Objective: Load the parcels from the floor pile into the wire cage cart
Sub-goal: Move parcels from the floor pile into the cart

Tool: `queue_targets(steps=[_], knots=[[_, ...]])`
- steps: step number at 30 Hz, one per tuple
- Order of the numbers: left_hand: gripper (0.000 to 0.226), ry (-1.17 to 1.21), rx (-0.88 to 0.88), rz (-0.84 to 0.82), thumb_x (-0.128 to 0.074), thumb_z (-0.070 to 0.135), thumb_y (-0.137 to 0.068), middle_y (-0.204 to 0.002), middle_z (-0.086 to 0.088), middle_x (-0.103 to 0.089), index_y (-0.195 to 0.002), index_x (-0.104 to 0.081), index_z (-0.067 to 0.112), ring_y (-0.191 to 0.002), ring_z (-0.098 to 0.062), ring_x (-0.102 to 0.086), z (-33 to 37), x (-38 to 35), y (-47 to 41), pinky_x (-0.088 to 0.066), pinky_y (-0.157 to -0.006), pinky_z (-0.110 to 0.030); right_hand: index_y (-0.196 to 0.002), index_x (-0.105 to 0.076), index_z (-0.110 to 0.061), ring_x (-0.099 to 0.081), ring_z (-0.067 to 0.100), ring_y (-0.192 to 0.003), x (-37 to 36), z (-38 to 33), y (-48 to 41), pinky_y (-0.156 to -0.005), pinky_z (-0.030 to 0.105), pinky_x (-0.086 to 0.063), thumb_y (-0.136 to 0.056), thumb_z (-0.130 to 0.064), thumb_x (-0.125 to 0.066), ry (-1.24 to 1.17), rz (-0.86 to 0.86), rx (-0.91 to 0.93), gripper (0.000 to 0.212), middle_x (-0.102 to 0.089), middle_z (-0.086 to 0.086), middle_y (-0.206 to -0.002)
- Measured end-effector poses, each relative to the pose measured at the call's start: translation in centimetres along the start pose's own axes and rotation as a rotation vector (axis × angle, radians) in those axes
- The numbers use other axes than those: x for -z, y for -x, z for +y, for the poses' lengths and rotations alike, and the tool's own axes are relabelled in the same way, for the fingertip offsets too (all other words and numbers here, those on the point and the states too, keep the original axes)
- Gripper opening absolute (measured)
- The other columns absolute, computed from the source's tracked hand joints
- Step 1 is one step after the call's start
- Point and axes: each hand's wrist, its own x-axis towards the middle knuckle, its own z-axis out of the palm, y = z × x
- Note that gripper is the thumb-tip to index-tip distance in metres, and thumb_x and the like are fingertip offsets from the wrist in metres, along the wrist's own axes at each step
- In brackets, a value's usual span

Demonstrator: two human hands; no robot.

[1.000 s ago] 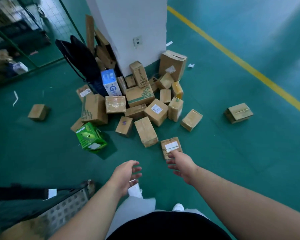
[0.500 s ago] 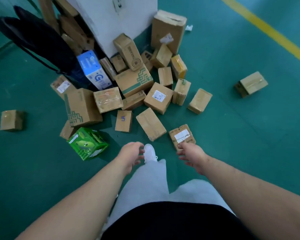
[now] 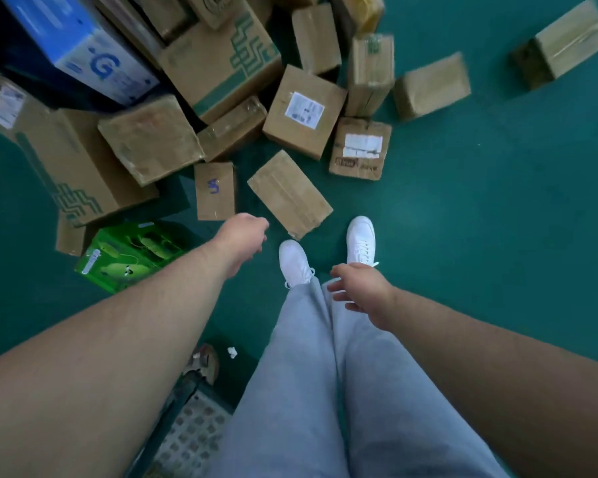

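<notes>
- The pile of brown cardboard parcels [image 3: 304, 110] fills the upper left and upper centre of the frame, on the green painted floor [image 3: 497, 236]. The boxes lean on one another at odd angles, so it reads as dumped, not stacked. No parcel is in a hand yet.
- The left hand [image 3: 244, 238], centre frame, hangs empty with its fingers loosely curled downward at the near edge of the pile. It sits between the small brown box with a purple scribble [image 3: 214, 189] and the long plain brown taped box [image 3: 289, 194], and appears to touch neither.
- Judgement: these two boxes lie nearest and have nothing resting on top, so they are the likely first pick.
- The right hand [image 3: 358, 288], right of centre, is empty with fingers spread and relaxed, over the grey trouser leg [image 3: 311, 374]. It is probably held out for balance, free to take a second box.
- The white shoes [image 3: 294, 262] are planted at the pile's edge, which keeps the reach short.
- A bright green printed carton [image 3: 128, 257], left of centre, lies tipped at the pile's near corner.
- A perforated metal plate [image 3: 190, 439] shows at the bottom edge. It may be the cart's base, but I cannot confirm this; no cage walls are in view.
</notes>
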Motion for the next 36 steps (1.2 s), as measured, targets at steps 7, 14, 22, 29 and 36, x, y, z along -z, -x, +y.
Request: queue_targets(steps=[7,14,22,29,36], knots=[[0.016,-0.179,-0.043,0.041,-0.051,0.026,-0.099,-0.091,0.005,-0.058,-0.105,-0.062,0.016,-0.079,-0.014,-0.051,0.1,-4.3,-15.5,-0.040,-0.065,-0.027,-0.129,-0.055,-0.016,-0.066,0.016,-0.082,-0.1,-3.6,-16.8,-0.071,0.030,-0.048,-0.103,-0.031,-0.048,0.031,0.040,-0.052,0.031,-0.071,0.001,-0.096],[0.052,-0.483,-0.190,0.194,-0.060,0.032,-0.091,-0.141,-0.008,-0.057,-0.141,-0.051,0.020,-0.127,-0.033,-0.055,3.7,-6.4,-29.0,-0.046,-0.107,-0.042,-0.138,-0.050,-0.010,-0.061,0.026,-0.120,0.4,-7.2,-31.1,-0.096,0.041,-0.050,-0.108,-0.034,-0.038,-0.020,0.018,-0.102,0.040,-0.060,0.010,-0.135],[0.080,-0.399,-0.129,0.120,-0.055,0.061,-0.083,-0.152,-0.005,-0.046,-0.156,-0.035,0.034,-0.132,-0.034,-0.049,6.9,-8.5,-36.1,-0.041,-0.111,-0.052,-0.124,-0.059,-0.023,-0.066,0.024,-0.111,0.3,-7.4,-37.8,-0.094,0.039,-0.054,-0.103,-0.059,-0.038,-0.364,0.070,-0.182,0.047,-0.068,0.005,-0.123],[0.062,-0.222,-0.004,0.193,-0.057,0.060,-0.085,-0.123,-0.008,-0.068,-0.130,-0.066,0.017,-0.107,-0.032,-0.065,2.3,-6.8,-30.2,-0.054,-0.097,-0.042,-0.123,-0.061,-0.020,-0.068,0.025,-0.091,0.1,-5.2,-32.2,-0.093,0.045,-0.058,-0.084,-0.056,-0.054,-0.387,0.253,-0.171,0.054,-0.069,0.003,-0.099],[0.031,-0.009,0.033,0.255,-0.063,0.041,-0.098,-0.117,-0.003,-0.067,-0.120,-0.064,0.018,-0.101,-0.024,-0.061,-3.5,-3.4,-14.7,-0.044,-0.081,-0.030,-0.099,-0.058,-0.019,-0.065,0.027,-0.104,2.6,-6.0,-18.1,-0.095,0.048,-0.058,-0.098,-0.031,-0.066,-0.287,0.282,-0.034,0.015,-0.063,0.004,-0.102]])
